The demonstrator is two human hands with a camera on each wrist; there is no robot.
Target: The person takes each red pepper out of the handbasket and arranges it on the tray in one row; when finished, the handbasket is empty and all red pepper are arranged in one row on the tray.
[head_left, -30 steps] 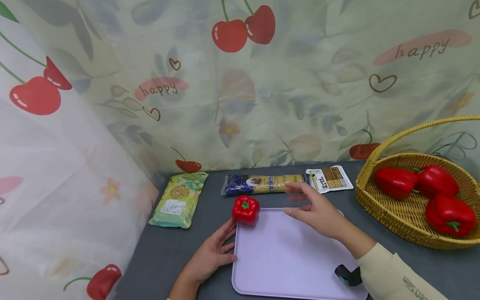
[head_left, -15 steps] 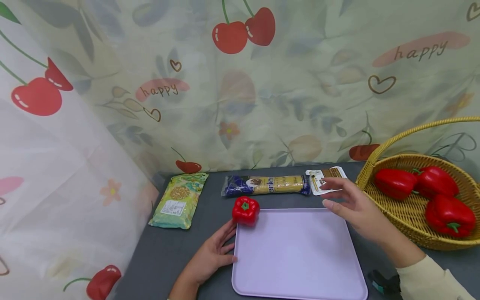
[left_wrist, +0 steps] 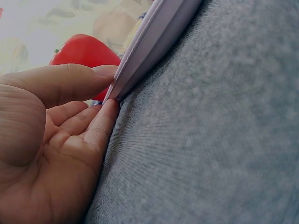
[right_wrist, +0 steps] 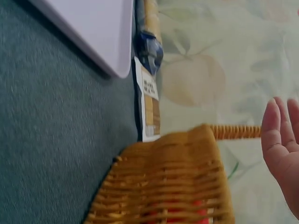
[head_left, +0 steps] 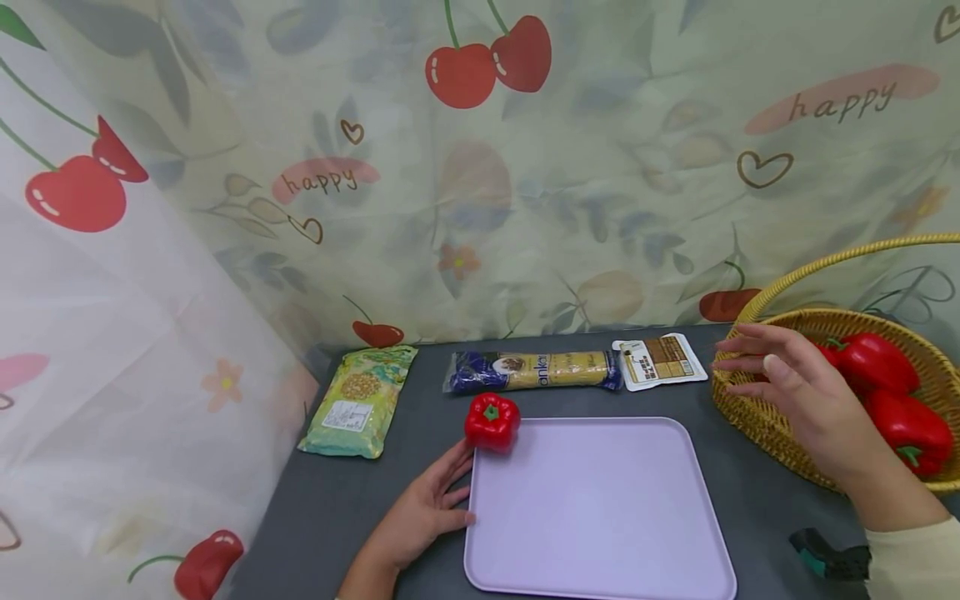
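My left hand [head_left: 422,510] rests at the left edge of a pale lilac tray [head_left: 592,508]. In the left wrist view its thumb and fingertips touch the tray's rim [left_wrist: 140,46]. A red bell pepper [head_left: 492,422] with a green stem sits on the tray's far left corner, just beyond those fingers. My right hand [head_left: 813,408], fingers extended and holding nothing, is over the left side of a wicker basket [head_left: 757,442]. Inside the basket lie more red bell peppers [head_left: 877,363], partly hidden by this hand.
Behind the tray lie a blue and yellow packet [head_left: 555,370] and a white and brown pouch [head_left: 660,362]. A green bag [head_left: 360,402] is at the left. Patterned curtains stand behind and to the left. The basket's tall handle [head_left: 832,262] arches up.
My right hand has moved right, from above the tray to the basket, passing over the brown pouch. The left hand, the tray and the bell pepper on it have stayed put.
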